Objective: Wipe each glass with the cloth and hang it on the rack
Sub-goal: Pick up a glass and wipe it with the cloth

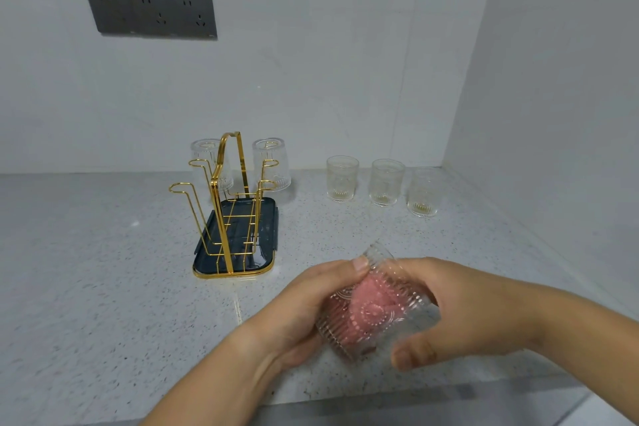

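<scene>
A ribbed clear glass [390, 318] is tilted between my hands above the counter's front edge, with a pink cloth [366, 308] stuffed inside it. My left hand [304, 308] grips the glass from the left, thumb on its rim. My right hand [460, 308] holds it from the right; its fingers seem to go into the glass with the cloth. A gold wire rack [230, 204] stands on a dark tray [269, 218] to the left. Two glasses hang upside down on its far pegs [211, 159] [271, 162]. Three glasses stand upright at the back right [341, 178] [386, 182] [423, 192].
The speckled grey counter [103, 270] runs to a white back wall and a side wall on the right. A dark socket panel [152, 10] sits on the back wall. The rack's near pegs [179, 188] carry nothing.
</scene>
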`<state>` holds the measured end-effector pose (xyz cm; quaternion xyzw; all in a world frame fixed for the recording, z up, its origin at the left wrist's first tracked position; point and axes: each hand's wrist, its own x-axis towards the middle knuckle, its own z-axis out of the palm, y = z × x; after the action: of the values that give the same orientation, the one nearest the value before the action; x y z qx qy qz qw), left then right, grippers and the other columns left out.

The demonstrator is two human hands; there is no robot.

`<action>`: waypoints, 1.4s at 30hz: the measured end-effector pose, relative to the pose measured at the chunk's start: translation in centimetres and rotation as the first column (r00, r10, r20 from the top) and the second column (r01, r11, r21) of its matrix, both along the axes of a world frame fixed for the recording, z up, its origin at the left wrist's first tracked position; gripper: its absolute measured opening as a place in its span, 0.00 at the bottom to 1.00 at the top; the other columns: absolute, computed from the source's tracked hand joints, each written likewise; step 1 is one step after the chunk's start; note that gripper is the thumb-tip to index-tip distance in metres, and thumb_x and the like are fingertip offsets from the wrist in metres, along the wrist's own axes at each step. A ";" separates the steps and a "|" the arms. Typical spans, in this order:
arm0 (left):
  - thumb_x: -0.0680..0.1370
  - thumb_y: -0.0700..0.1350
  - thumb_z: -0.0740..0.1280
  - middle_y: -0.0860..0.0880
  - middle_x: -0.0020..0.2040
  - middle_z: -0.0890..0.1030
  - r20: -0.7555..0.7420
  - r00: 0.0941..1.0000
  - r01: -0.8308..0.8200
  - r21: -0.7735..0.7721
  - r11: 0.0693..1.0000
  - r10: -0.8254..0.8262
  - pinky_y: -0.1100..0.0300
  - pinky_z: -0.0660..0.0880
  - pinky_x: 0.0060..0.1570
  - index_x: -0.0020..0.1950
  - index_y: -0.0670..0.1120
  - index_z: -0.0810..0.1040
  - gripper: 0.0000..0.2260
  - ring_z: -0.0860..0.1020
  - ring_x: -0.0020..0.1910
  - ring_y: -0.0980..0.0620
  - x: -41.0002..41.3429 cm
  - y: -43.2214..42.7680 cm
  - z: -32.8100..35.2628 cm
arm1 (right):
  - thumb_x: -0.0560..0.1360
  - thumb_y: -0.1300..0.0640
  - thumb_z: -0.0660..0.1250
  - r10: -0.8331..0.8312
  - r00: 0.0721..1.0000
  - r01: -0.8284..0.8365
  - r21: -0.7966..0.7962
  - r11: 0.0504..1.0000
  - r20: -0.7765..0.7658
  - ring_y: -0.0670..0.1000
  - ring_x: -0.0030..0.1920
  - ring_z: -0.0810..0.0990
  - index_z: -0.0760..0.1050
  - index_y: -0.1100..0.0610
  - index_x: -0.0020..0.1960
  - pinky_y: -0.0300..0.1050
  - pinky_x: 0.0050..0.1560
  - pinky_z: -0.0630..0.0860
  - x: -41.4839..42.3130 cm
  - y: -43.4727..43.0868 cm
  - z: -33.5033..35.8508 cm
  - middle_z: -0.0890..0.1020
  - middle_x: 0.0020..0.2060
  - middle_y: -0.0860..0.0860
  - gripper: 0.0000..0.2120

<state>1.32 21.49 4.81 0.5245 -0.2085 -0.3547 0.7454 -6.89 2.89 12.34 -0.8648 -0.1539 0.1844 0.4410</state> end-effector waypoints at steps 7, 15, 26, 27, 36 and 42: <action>0.68 0.56 0.81 0.40 0.48 0.83 -0.066 0.997 0.028 0.002 1.000 -0.027 0.50 0.79 0.50 0.53 0.42 0.81 0.24 0.82 0.46 0.43 0.6 -0.2 0.2 | 0.77 0.56 0.75 -0.042 0.994 0.052 -0.093 0.994 0.102 0.44 0.57 0.85 0.86 0.51 0.58 0.46 0.67 0.76 0.1 0.8 -1.6 0.88 0.53 0.44 0.10; 0.77 0.54 0.67 0.46 0.58 0.85 0.201 0.954 -0.217 -0.047 0.975 0.222 0.45 0.85 0.43 0.67 0.48 0.73 0.20 0.86 0.51 0.42 -0.4 0.6 -0.9 | 0.79 0.60 0.69 -0.362 0.927 0.370 0.423 0.828 -0.102 0.56 0.59 0.86 0.86 0.58 0.57 0.49 0.65 0.78 0.6 1.1 -2.6 0.88 0.55 0.56 0.10; 0.76 0.64 0.65 0.46 0.25 0.74 -0.126 0.920 -0.365 0.071 0.928 0.372 0.64 0.65 0.24 0.35 0.43 0.78 0.25 0.70 0.22 0.49 -1.4 -0.8 0.9 | 0.78 0.47 0.73 0.067 0.924 0.026 -0.236 0.971 0.377 0.39 0.64 0.79 0.80 0.47 0.63 0.43 0.77 0.64 0.1 2.5 -1.8 0.85 0.57 0.42 0.14; 0.77 0.63 0.63 0.47 0.23 0.73 -0.183 0.931 -0.301 0.111 0.947 0.317 0.67 0.61 0.21 0.31 0.45 0.78 0.25 0.68 0.20 0.51 -1.5 -0.6 1.0 | 0.77 0.41 0.72 0.242 0.828 0.042 -0.486 0.873 0.506 0.36 0.63 0.76 0.78 0.43 0.61 0.46 0.80 0.55 0.4 2.2 -2.2 0.85 0.54 0.42 0.15; 0.78 0.69 0.59 0.50 0.27 0.71 0.119 0.932 -0.361 0.195 0.912 0.343 0.63 0.62 0.23 0.39 0.47 0.73 0.25 0.68 0.23 0.53 -0.6 -0.2 0.8 | 0.80 0.55 0.71 0.025 0.985 -0.042 0.094 0.995 0.171 0.42 0.72 0.75 0.76 0.51 0.72 0.45 0.78 0.64 0.6 1.7 -3.3 0.80 0.69 0.42 0.21; 0.74 0.68 0.58 0.54 0.30 0.71 0.244 0.876 -0.448 0.090 0.889 0.417 0.65 0.67 0.26 0.42 0.46 0.69 0.24 0.69 0.26 0.59 -1.1 -0.4 1.1 | 0.79 0.54 0.70 -0.058 0.993 0.106 0.538 0.837 -0.106 0.54 0.71 0.77 0.78 0.58 0.70 0.53 0.77 0.67 0.6 1.6 -3.9 0.81 0.68 0.56 0.20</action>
<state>0.21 21.04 5.91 0.6456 -0.1400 -0.1331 0.7389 -6.24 4.51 8.40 -0.7019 -0.1436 0.1513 0.6811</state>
